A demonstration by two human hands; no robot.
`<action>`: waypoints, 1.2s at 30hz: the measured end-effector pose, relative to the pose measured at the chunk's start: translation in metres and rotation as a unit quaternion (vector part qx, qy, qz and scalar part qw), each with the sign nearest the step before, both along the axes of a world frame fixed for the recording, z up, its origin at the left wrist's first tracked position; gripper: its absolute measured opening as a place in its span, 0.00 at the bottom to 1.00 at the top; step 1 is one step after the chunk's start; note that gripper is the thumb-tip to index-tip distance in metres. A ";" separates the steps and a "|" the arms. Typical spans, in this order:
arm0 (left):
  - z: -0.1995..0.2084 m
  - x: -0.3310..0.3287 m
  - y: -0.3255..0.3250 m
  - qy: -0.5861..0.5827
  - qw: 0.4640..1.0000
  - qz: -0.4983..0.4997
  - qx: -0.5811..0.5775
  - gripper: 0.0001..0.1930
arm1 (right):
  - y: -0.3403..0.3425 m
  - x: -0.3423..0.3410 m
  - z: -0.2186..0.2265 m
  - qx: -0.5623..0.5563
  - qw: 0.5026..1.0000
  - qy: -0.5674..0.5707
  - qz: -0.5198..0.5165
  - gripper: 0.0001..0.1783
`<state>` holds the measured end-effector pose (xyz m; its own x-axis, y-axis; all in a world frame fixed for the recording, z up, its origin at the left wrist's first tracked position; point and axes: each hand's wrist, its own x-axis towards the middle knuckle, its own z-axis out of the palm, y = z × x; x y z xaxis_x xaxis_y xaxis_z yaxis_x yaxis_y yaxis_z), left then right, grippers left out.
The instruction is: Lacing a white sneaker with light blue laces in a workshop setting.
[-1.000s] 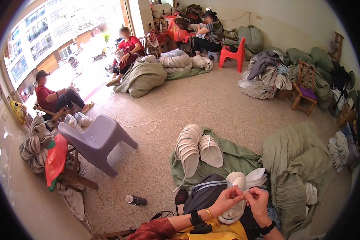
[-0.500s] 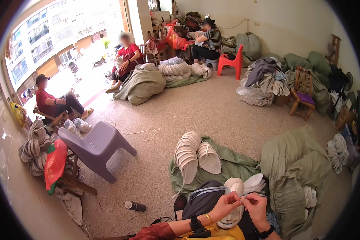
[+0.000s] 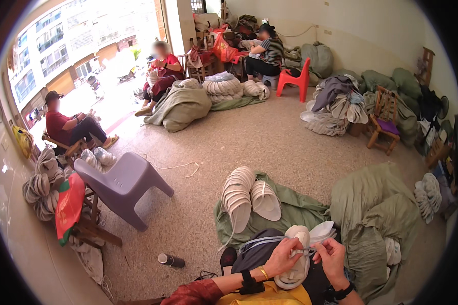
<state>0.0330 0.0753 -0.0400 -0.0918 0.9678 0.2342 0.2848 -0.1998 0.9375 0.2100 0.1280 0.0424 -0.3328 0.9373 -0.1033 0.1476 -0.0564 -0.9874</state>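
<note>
Over my lap, my left hand [image 3: 284, 256] and my right hand [image 3: 332, 260] are both closed, fingertips pinching a thin pale cord [image 3: 309, 250] stretched between them. Beneath them lies a whitish, shoe-shaped piece [image 3: 291, 274] with a rounded edge, partly hidden by my left hand. Pale blue-grey strands [image 3: 262, 240] run over dark cloth [image 3: 254, 256] left of my fingers. Just beyond my right hand is a fanned stack of white sole-shaped pieces [image 3: 321, 231].
Bundled soles [image 3: 239, 198] lie on a green cloth [image 3: 303, 201] ahead. A large green sack [image 3: 371, 203] stands right; a purple-grey chair [image 3: 119, 178] and a dark bottle [image 3: 171, 261] are left. Three people sit farther off, near a red chair [image 3: 295, 80] and more bundles.
My hands have moved apart from a close pinch, drawing the cord out between them. My right hand shifted slightly right. The seated people near the doorway moved their arms.
</note>
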 end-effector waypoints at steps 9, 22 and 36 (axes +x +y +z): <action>-0.006 -0.003 0.010 0.106 0.981 0.029 0.161 0.22 | -0.018 -0.019 0.008 0.038 0.994 -0.036 0.094 0.07; -0.029 -0.001 0.021 0.159 0.980 0.018 0.116 0.25 | -0.033 -0.020 0.030 0.119 0.978 -0.109 0.133 0.05; -0.041 -0.002 0.023 0.199 0.975 -0.025 0.095 0.30 | -0.022 -0.032 0.127 0.095 0.988 -0.035 0.117 0.07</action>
